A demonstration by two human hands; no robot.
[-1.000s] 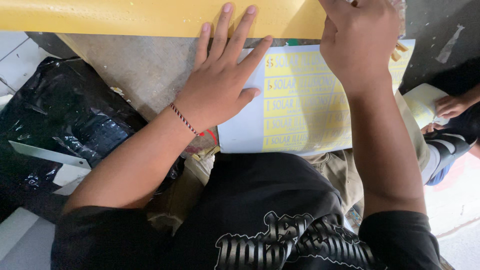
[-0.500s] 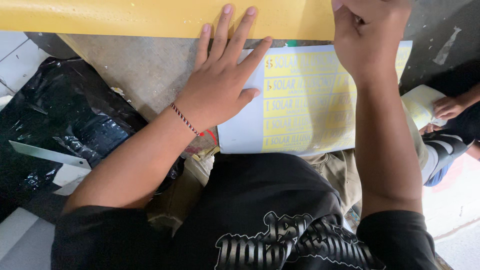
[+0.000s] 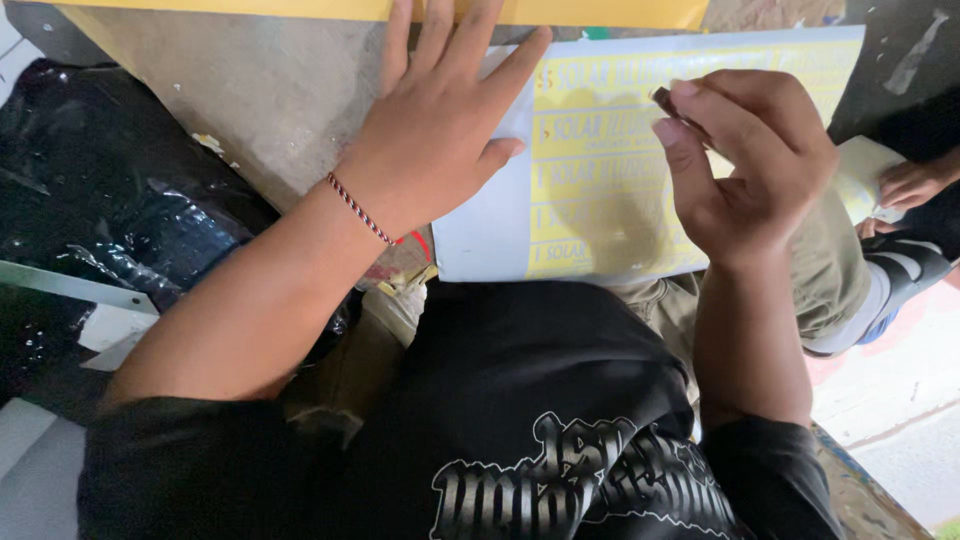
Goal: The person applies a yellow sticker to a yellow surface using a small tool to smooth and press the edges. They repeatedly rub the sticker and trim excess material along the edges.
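Sticker sheet [image 3: 600, 200] – yellow lettered rows on a white backing – lying flat across the lap and the grey slab [image 3: 270, 90], seen from the head camera. Pinned at its near edge under the left hand [image 3: 440, 130]: palm down, fingers spread, nothing grasped, a striped cord bracelet [image 3: 360, 208] at the wrist. Hovering just above the sheet's upper rows, the right hand [image 3: 750, 160], thumb and forefinger pinched on a small dark piece [image 3: 665, 97]; too small to tell what kind. By the look of it, mid-way through picking at one row. Calls next for a steady press from the left and a fine, light touch at the pinch. Well beyond the right hand, another person's hand [image 3: 915, 180]; beyond the left forearm, black plastic [image 3: 120, 200].
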